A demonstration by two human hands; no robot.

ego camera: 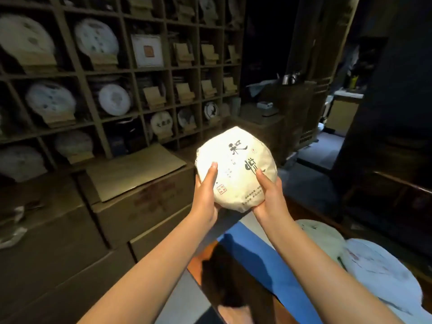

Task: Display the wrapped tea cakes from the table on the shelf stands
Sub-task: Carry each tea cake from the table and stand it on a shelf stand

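I hold a round tea cake [236,164] wrapped in cream paper with black characters and a red stamp, lifted in front of me. My left hand [207,192] grips its lower left edge, thumb on the face. My right hand [268,192] grips the lower right edge the same way. Two more wrapped tea cakes [383,272] lie on the table at the lower right. The wooden shelf [126,73] fills the left, with empty wooden stands [154,97] in its middle cells.
Several wrapped cakes stand on stands in the left and lower shelf cells [50,99]. Stacked cardboard boxes [140,195] sit on the floor below the shelf. A blue mat [257,249] covers the table edge. Dark cabinets [280,108] stand behind.
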